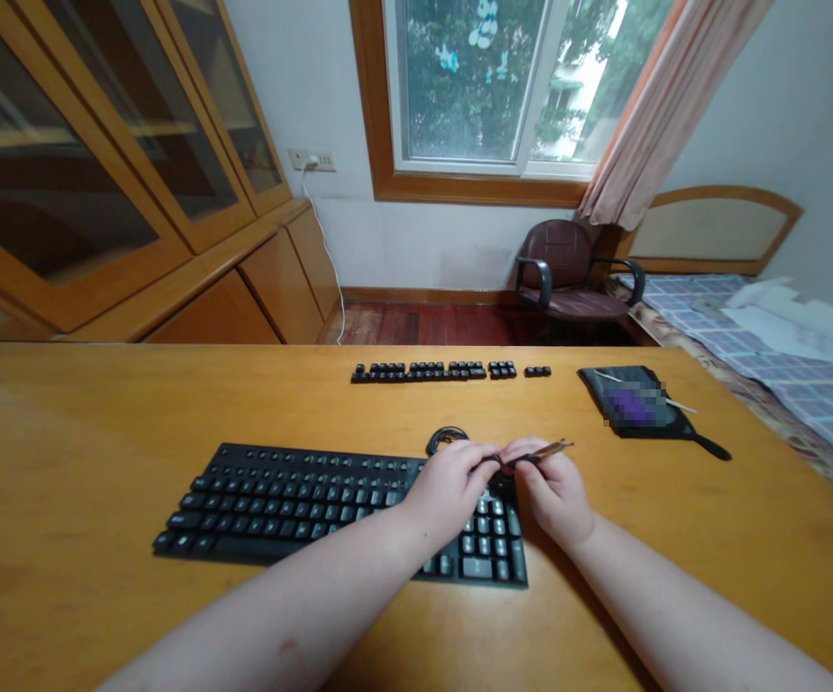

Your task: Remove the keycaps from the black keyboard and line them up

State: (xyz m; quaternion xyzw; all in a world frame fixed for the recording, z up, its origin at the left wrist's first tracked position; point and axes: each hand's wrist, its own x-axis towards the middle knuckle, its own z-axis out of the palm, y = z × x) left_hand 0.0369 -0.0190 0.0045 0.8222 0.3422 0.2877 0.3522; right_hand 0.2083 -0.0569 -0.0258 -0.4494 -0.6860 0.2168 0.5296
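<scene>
Over keyboard (272,498), left hand (445,485) meeting right hand (554,492), brown object (552,449) pinched

The keyboard (279,509) is plastic — the desk (99,413), smooth, glossy wood.

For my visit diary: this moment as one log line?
left hand: above keyboard, beside right hand; right hand: pinching slim tool; keycaps: lined up beyond

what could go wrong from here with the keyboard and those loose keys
The thin tool, pinched in the left hand and right hand, might slip and scratch the keyboard. The loose keys lie near the far edge of the table, so a bump could knock some off. The coiled cable, close to the left hand, might snag.
</scene>
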